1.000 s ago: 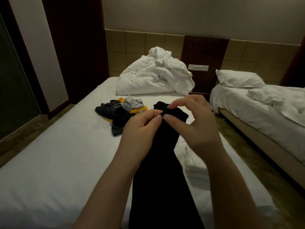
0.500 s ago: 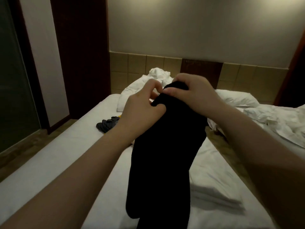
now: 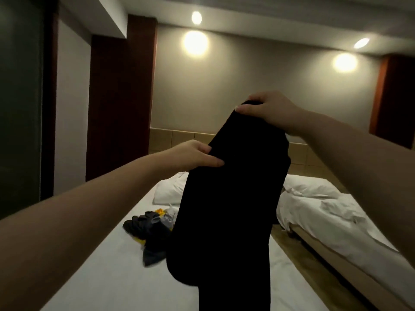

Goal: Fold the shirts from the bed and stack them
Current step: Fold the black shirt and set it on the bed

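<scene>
Both hands have risen and drawn apart since half a second ago, when they sat together at the top of the black shirt (image 3: pixel 226 209); the view has tipped upward too, so the ceiling lights (image 3: pixel 195 42) now show.

The right hand (image 3: pixel 269 111) is the higher one and grips the top of the shirt, thumb across the near face and fingers curled over the far side. The left hand (image 3: pixel 193 156) sits lower, on the shirt's left edge, pinching the cloth with its thumb lying flat on the front and its fingers tucked behind. The shirt hangs between them in the air above the near bed (image 3: pixel 101 281), a long dark shape running down to the bottom of the view (its folds and sleeves cannot be made out in this dim light).

On the white sheet behind and left of the hanging shirt lies a loose pile of clothes (image 3: pixel 149 228), dark grey with a bit of yellow showing. White bunched bedding (image 3: pixel 168 191) lies at the head of this bed. To the right, across a strip of floor, stands a second bed (image 3: pixel 336 230) with a pillow (image 3: pixel 307 186) and a rumpled white sheet.
</scene>
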